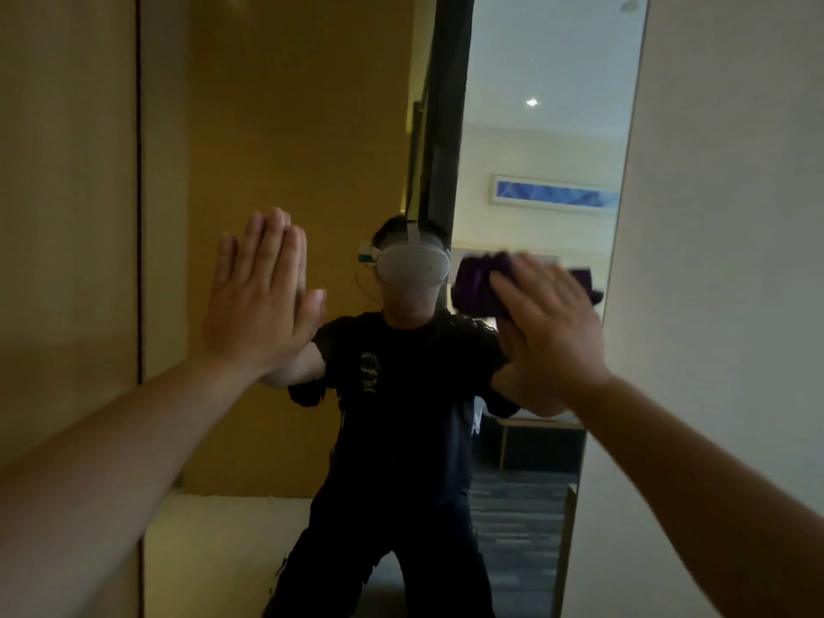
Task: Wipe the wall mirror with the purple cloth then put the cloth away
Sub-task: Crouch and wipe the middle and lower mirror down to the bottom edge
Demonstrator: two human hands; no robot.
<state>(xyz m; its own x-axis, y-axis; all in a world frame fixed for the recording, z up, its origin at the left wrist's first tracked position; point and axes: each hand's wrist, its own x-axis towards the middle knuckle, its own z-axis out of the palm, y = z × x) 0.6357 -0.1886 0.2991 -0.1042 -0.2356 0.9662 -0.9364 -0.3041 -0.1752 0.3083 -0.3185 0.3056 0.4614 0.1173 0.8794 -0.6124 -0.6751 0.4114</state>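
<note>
The tall wall mirror (285,127) fills the middle of the view and reflects a person in dark clothes with a headset. My right hand (550,323) presses the purple cloth (477,285) flat against the glass near the mirror's right edge; the cloth bunches out to the left of my fingers, and its reflection shows to the right. My left hand (261,296) is held up flat in front of the mirror's left part, fingers together, with nothing in it. Whether it touches the glass is unclear.
A wooden panel (67,216) borders the mirror on the left, with a dark seam at the edge. A pale wall (722,260) stands on the right. The reflection shows a room with a ceiling light, a framed blue picture and a low cabinet.
</note>
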